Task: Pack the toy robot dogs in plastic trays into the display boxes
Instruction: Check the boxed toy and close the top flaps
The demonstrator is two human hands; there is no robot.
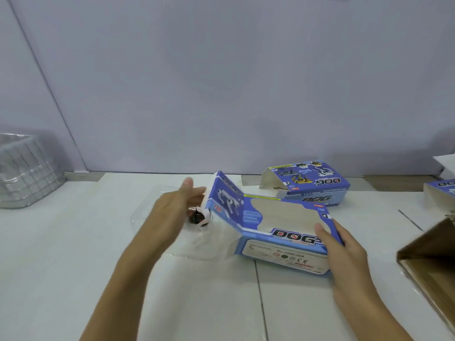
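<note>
Blue display box (275, 227) open-ended; clear tray (157, 217), toy dog (198, 216) at opening.

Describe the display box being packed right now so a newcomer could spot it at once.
On the white table, look nearest the person, between both hands. The blue display box lies there, gripped by the right hand. Unlike the second box behind it, its window faces up, empty.

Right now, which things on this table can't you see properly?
All from the head view:
- Toy dog: mostly hidden behind the left hand and the display box flap.
- Clear plastic tray: see-through, so its outline barely shows.
- Small print on the box's label: too small and blurred to read.
- Brown carton and a third blue box: cut off by the right edge.
- Wire basket: blurred, cut off by the left edge.
</note>
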